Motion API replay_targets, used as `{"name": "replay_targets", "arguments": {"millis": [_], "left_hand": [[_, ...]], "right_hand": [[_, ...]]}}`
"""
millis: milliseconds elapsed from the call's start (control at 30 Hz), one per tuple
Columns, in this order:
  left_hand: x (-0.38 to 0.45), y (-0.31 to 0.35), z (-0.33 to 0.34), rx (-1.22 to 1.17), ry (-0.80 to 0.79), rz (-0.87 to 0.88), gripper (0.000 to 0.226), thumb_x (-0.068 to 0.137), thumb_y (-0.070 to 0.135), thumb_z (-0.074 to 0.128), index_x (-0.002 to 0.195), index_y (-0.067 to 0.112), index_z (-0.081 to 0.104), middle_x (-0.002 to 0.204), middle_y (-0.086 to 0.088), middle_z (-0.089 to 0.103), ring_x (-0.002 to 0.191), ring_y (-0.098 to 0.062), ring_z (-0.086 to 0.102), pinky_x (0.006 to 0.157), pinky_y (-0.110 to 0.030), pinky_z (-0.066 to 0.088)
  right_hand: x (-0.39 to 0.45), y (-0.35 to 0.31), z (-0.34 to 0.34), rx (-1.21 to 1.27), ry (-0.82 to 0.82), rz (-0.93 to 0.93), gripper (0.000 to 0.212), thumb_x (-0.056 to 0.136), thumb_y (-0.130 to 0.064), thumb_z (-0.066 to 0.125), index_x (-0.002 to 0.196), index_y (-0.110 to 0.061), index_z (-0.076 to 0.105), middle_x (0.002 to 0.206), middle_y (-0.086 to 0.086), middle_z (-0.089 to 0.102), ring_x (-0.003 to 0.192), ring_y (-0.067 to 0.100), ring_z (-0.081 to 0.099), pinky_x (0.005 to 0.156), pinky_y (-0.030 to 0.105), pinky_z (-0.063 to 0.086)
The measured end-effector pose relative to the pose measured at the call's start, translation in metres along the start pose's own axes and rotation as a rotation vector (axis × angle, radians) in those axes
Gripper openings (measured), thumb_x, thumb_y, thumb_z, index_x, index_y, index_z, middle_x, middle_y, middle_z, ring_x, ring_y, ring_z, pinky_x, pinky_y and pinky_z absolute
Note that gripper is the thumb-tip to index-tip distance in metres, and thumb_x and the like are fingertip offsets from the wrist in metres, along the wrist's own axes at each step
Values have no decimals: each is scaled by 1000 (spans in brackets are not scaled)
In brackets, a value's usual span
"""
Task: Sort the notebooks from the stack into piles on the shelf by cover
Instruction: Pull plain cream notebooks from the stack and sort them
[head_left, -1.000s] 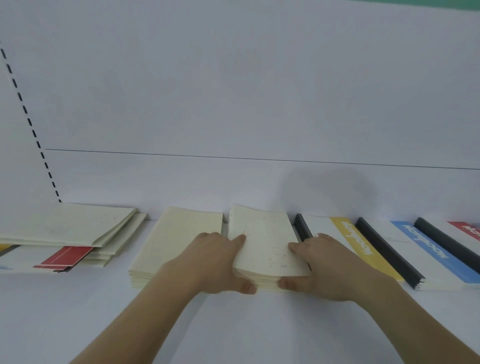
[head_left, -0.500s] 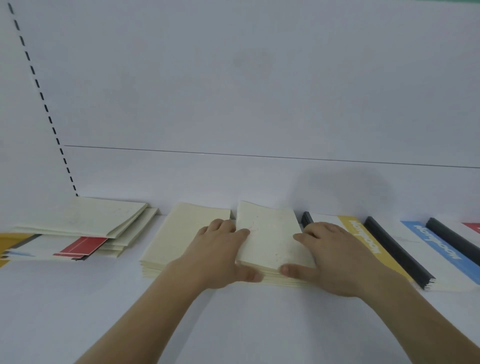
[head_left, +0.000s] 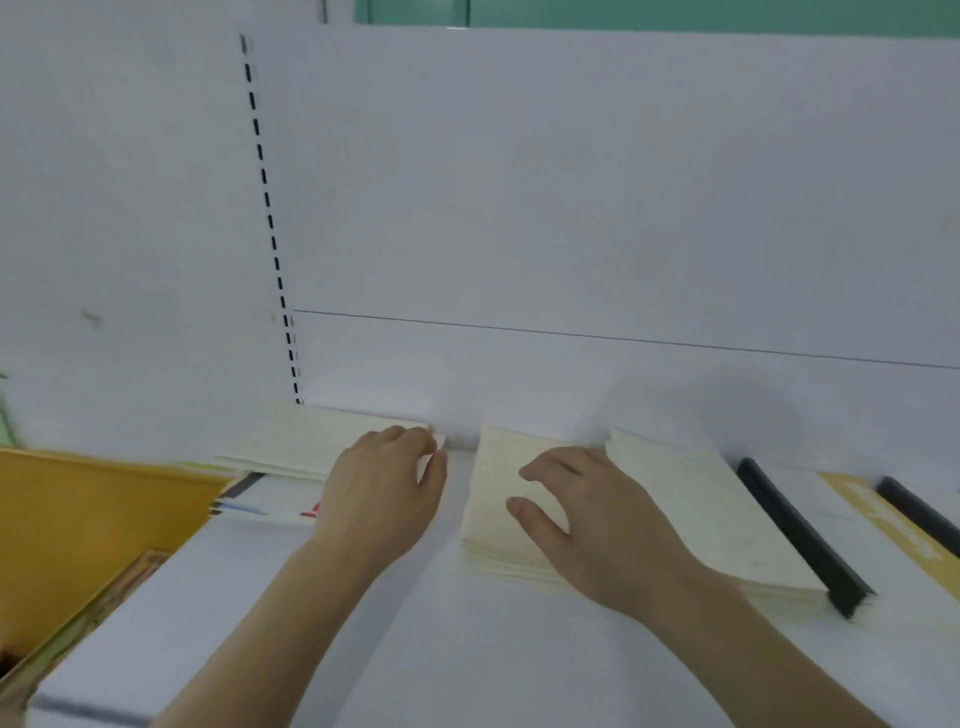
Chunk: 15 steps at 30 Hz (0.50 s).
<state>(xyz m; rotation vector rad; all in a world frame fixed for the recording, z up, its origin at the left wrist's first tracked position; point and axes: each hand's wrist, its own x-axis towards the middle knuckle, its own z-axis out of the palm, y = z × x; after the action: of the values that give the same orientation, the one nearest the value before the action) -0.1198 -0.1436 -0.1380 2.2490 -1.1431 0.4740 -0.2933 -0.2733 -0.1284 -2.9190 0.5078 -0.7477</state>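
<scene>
**Both hands over the cream piles on the shelf**

The left hand (head_left: 382, 488) is seen back-up at the centre of the view, its fingers loosely curled over the right-hand corner of the mixed stack (head_left: 311, 447); whether anything is pinched cannot be told, as the fingertips are blurred and turned away. The right hand (head_left: 592, 525) is held at 3 o'clock from the left one, fingers spread and relaxed, thumb stretched toward 9 o'clock, above the middle cream pile (head_left: 493, 499); no notebook is gripped by it, and whether the palm touches the cover cannot be told.

The mixed stack lies at 10 o'clock from the left hand, against the back wall: cream notebooks on top, with a white cover carrying red and blue marks (head_left: 270, 506) showing beneath. The middle cream pile is laid flat on the white shelf (head_left: 467, 649), between the two hands. Just beside it, at 3 o'clock from the right hand, a second cream pile (head_left: 727, 525) is laid, its near edge close to a black-spined notebook (head_left: 800, 535). Farther toward 3 o'clock a cover with a yellow stripe (head_left: 893, 525) and another black spine (head_left: 919, 512) are seen at the frame edge.

At 8 o'clock, below the shelf edge, a yellow box (head_left: 93, 525) is seen. A dashed black line (head_left: 270, 218) runs up the white back panel at 11 o'clock.
</scene>
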Motion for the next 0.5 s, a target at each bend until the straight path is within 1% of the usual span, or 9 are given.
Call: {"name": "replay_targets", "arguments": {"millis": [33, 100, 200, 267, 333, 367, 400, 433, 500], "left_hand": [[0, -20, -5, 18, -2, -22, 23, 98, 34, 50, 100, 21, 70, 97, 3, 70, 94, -24, 61, 78, -37, 48], [1, -57, -14, 64, -17, -44, 26, 97, 35, 49, 105, 21, 70, 104, 2, 69, 97, -25, 60, 81, -37, 49], [4, -103, -24, 180, -115, -44, 40, 98, 46, 46, 126, 21, 62, 126, 0, 62, 118, -26, 54, 97, -39, 45], [5, -129, -27, 244, -206, -13, 53, 97, 58, 41, 136, 24, 54, 139, -2, 53, 133, -25, 44, 110, -41, 36], [5, -150, -28, 262, -277, 32, 57, 96, 65, 33, 137, 28, 50, 136, 2, 53, 134, -23, 41, 113, -40, 32], [5, -157, -28, 240, -283, 58, 56, 96, 64, 32, 135, 29, 50, 133, 5, 54, 131, -21, 42, 112, -39, 33], [5, -164, -29, 206, -271, 86, 54, 97, 61, 32, 134, 28, 52, 132, 8, 55, 130, -19, 44, 111, -36, 33], [6, -168, -32, 169, -254, 105, 51, 97, 58, 35, 133, 28, 54, 132, 9, 56, 129, -18, 45, 110, -35, 34], [8, -177, -34, 86, -210, 127, 43, 97, 51, 45, 130, 26, 57, 132, 10, 58, 128, -17, 47, 108, -33, 35]], "right_hand": [[11, -15, 10, 25, 8, -8, 42, 98, -49, 46, 129, -23, 58, 129, -11, 56, 126, 9, 44, 102, 23, 37], [35, -44, 30, 57, -5, -15, 45, 99, -47, 45, 135, -21, 54, 136, -9, 51, 131, 9, 39, 106, 22, 31], [70, -84, 59, 69, -63, 4, 53, 100, -47, 43, 144, -18, 44, 149, -4, 41, 140, 12, 28, 113, 24, 25], [88, -102, 76, 41, -142, 37, 61, 99, -50, 42, 149, -16, 35, 157, 0, 29, 146, 15, 18, 118, 30, 20], [102, -113, 92, -21, -241, 68, 67, 98, -53, 42, 151, -15, 29, 160, 3, 23, 148, 18, 13, 120, 33, 15], [108, -115, 99, -40, -267, 75, 65, 98, -53, 42, 149, -14, 34, 157, 4, 28, 147, 20, 18, 119, 33, 17], [112, -116, 104, -45, -278, 79, 58, 98, -53, 42, 141, -14, 43, 149, 4, 39, 142, 22, 28, 116, 34, 24], [115, -118, 107, -65, -266, 74, 49, 98, -52, 42, 129, -15, 53, 137, 3, 51, 132, 22, 40, 109, 34, 32], [118, -121, 110, -174, -226, 31, 39, 100, -50, 37, 106, -18, 58, 113, -1, 62, 110, 22, 55, 94, 35, 40]]}}
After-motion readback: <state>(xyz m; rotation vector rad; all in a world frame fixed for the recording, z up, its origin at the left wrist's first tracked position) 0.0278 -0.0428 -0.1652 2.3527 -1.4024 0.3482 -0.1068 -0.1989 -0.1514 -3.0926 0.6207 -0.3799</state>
